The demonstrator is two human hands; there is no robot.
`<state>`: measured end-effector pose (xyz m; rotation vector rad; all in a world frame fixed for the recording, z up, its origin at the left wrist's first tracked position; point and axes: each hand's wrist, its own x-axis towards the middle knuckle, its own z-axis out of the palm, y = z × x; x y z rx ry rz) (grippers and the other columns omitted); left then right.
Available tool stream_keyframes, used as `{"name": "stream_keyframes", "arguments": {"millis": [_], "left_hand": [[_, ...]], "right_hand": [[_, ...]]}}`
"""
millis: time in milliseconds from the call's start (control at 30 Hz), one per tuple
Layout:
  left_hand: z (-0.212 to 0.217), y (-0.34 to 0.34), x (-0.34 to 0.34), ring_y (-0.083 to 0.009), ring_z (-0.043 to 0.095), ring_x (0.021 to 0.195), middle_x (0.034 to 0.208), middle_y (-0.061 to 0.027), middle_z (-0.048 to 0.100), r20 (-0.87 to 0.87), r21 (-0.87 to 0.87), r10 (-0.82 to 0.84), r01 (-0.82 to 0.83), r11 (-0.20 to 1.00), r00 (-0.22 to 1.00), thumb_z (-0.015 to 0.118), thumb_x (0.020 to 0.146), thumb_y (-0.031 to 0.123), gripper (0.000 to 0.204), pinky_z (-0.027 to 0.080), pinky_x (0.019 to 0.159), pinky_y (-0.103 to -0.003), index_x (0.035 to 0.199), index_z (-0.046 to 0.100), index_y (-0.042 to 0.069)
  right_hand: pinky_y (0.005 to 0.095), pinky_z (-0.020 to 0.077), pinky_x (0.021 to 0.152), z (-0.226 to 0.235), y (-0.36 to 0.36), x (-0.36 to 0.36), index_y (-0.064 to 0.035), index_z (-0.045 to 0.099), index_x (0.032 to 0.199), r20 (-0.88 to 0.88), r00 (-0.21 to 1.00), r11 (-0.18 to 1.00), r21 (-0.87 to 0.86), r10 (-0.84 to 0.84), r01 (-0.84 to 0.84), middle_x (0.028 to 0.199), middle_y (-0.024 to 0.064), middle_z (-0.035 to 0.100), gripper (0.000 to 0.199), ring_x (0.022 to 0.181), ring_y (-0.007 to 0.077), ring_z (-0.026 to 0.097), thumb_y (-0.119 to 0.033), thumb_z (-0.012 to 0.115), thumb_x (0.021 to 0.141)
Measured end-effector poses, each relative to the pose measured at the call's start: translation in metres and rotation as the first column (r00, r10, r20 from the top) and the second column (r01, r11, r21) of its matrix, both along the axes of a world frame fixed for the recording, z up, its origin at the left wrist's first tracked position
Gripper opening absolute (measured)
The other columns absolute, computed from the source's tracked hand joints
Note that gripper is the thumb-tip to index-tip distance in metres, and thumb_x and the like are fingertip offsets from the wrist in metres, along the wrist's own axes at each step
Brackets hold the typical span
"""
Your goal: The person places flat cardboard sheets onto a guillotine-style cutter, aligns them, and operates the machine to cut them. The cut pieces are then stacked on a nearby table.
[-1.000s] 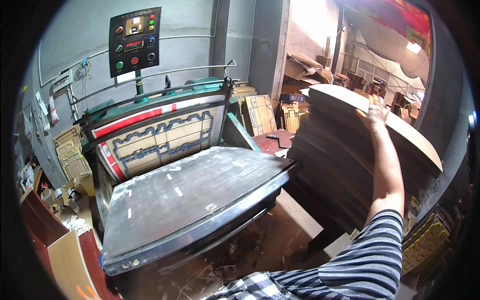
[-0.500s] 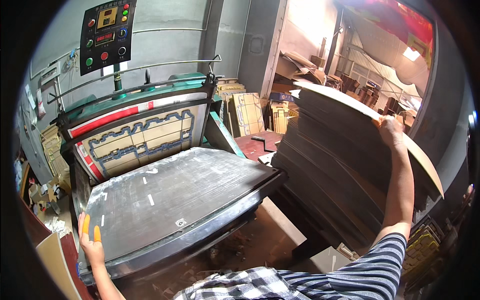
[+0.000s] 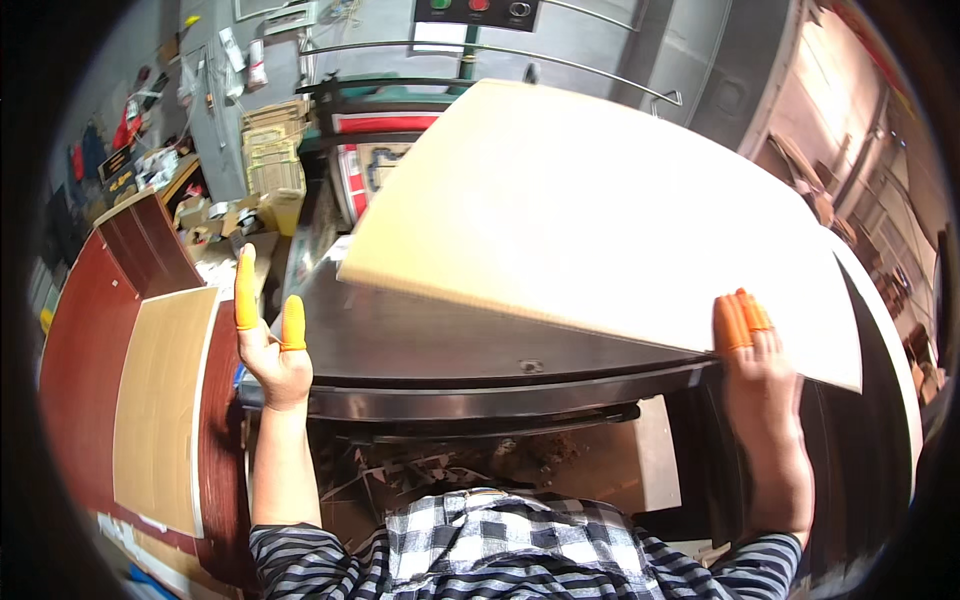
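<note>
A large pale cardboard sheet [image 3: 560,210] slants over the dark flat bed [image 3: 470,340] of a press and hides much of it. My right hand [image 3: 752,350], with orange finger covers, grips the sheet by its near right edge, thumb out of sight below. My left hand [image 3: 275,365] is beside the bed's left front corner, holding nothing. Its fingers point up and the thumb stands apart, both in yellow-orange covers. Behind the sheet, the raised press plate carries a die board [image 3: 382,165], mostly covered.
Left of the press, a red-brown table [image 3: 85,340] bears a tan board [image 3: 165,410]. The sheet stack [image 3: 890,340] rises at the right. Several die boards [image 3: 272,150] lean at the back left. A metal rail [image 3: 560,62] runs across the press. Scraps litter the floor underneath.
My right hand has brought the sheet from the right-hand stack leftward over the press bed. My left hand remains open by the bed's left side. The view has swung left and down.
</note>
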<state>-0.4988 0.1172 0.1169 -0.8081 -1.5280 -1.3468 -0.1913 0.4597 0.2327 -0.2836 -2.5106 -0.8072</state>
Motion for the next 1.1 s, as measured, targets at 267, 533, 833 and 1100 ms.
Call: {"name": "stream_keyframes", "arguments": {"millis": [267, 533, 833, 1100], "left_hand": [[-0.043, -0.024, 0.002, -0.0335, 0.044, 0.13, 0.132, -0.0147, 0.055, 0.27, -0.256, 0.127, -0.055, 0.965, 0.954, 0.065, 0.083, 0.002, 0.042, 0.034, 0.108, -0.041, 0.124, 0.057, 0.0], [-0.082, -0.044, 0.01, -0.0352, 0.049, 0.124, 0.124, -0.0141, 0.06, 0.393, -0.398, 0.198, -0.028, 0.917, 0.898, 0.071, 0.076, 0.003, 0.037, 0.038, 0.104, -0.042, 0.112, 0.064, 0.0], [-0.086, 0.025, -0.014, -0.0333, 0.041, 0.133, 0.135, -0.0139, 0.053, 0.442, -0.746, 0.254, 0.195, 0.636, 0.86, 0.07, 0.082, 0.024, 0.048, 0.032, 0.109, -0.045, 0.125, 0.057, 0.006], [-0.1, 0.144, -0.05, -0.0302, 0.025, 0.142, 0.152, -0.0092, 0.034, 0.341, -0.935, 0.39, 0.351, 0.046, 0.855, 0.053, 0.088, 0.056, 0.075, 0.019, 0.116, -0.046, 0.142, 0.04, 0.006]], "right_hand": [[0.0423, 0.0527, 0.069, -0.202, 0.03, -0.2, -0.0088, 0.053, 0.11, 0.335, 0.893, 0.901, -0.407, 0.301, -0.151, 0.098, 0.0136, 0.062, 0.026, 0.087, 0.0332, 0.063, -0.014, 0.054, 0.085], [0.0423, 0.0521, 0.075, -0.228, 0.023, -0.28, -0.0087, 0.065, 0.093, 0.496, 0.806, 0.871, -0.489, 0.323, -0.048, 0.096, 0.0154, 0.068, 0.017, 0.091, 0.0334, 0.066, -0.016, 0.05, 0.089], [0.0403, 0.0527, 0.079, -0.242, 0.037, -0.306, -0.0107, 0.067, 0.103, 0.487, 0.788, 0.84, -0.538, 0.376, -0.069, 0.098, 0.0141, 0.069, 0.023, 0.096, 0.0321, 0.066, -0.016, 0.052, 0.087], [0.0377, 0.0501, 0.086, -0.237, 0.054, -0.327, -0.0154, 0.065, 0.115, 0.607, 0.688, 0.82, -0.572, 0.397, 0.031, 0.104, 0.0115, 0.069, 0.047, 0.103, 0.0316, 0.063, -0.009, 0.072, 0.069]]}}
